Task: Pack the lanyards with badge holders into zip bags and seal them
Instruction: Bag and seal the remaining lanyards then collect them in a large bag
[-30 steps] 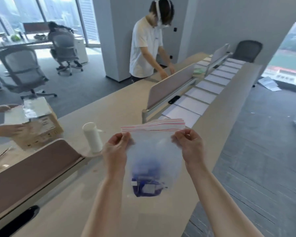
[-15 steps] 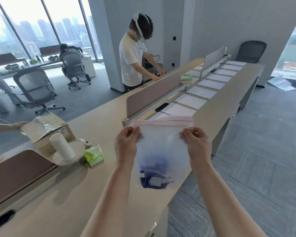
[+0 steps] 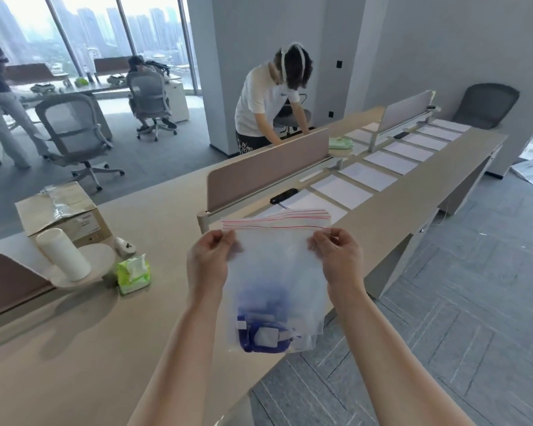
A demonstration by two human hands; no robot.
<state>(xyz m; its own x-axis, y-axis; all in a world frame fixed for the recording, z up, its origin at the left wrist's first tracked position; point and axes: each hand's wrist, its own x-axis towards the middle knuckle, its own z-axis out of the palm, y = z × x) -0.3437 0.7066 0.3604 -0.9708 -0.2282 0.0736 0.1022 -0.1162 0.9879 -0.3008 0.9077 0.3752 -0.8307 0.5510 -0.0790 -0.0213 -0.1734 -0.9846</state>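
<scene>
I hold a clear zip bag (image 3: 277,265) upright in front of me, above the desk's front edge. Its red-lined zip strip (image 3: 276,221) runs across the top. My left hand (image 3: 211,259) pinches the bag's upper left corner just below the strip. My right hand (image 3: 339,256) pinches the upper right corner. A blue lanyard with a badge holder (image 3: 263,335) lies bunched at the bottom of the bag. Whether the zip is pressed closed I cannot tell.
The long beige desk (image 3: 105,348) carries a white cylinder (image 3: 63,253) on a round tray, a green wipes pack (image 3: 133,273), a cardboard box (image 3: 62,210), pink dividers (image 3: 268,170) and several white sheets (image 3: 366,176). A person (image 3: 271,96) leans over the far side. Office chairs stand behind.
My view has swung right and lifted, bringing the wipes pack, box and windows into sight. Both hands keep the same pinch on the bag's top corners.
</scene>
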